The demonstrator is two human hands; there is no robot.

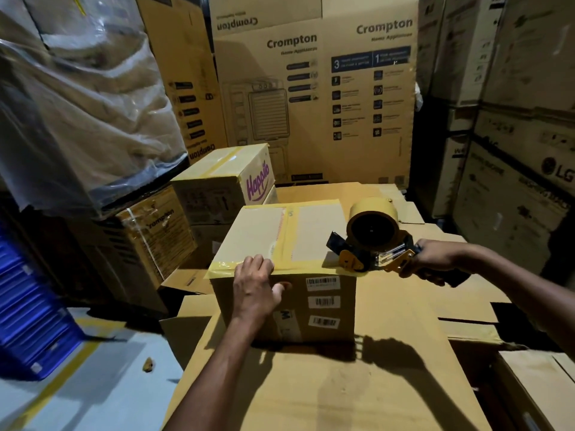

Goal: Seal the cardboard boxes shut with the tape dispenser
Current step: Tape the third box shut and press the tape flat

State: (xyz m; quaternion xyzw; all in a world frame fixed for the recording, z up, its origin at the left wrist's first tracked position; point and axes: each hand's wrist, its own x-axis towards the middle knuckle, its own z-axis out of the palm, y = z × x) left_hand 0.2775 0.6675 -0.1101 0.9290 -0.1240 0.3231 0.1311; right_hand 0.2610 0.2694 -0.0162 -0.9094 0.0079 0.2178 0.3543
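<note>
Most dispenser handle inside right hand; left hand covers box edge.

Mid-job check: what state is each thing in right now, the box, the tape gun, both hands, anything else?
cardboard box: flaps closed, tape along top seam and near edge.
tape dispenser: roll loaded, front end on the box's near right corner.
left hand: curled over the box's near top edge, thumb on front face.
right hand: grips the dispenser handle.
Happilo box: closed, taped, stacked on another box.
</note>
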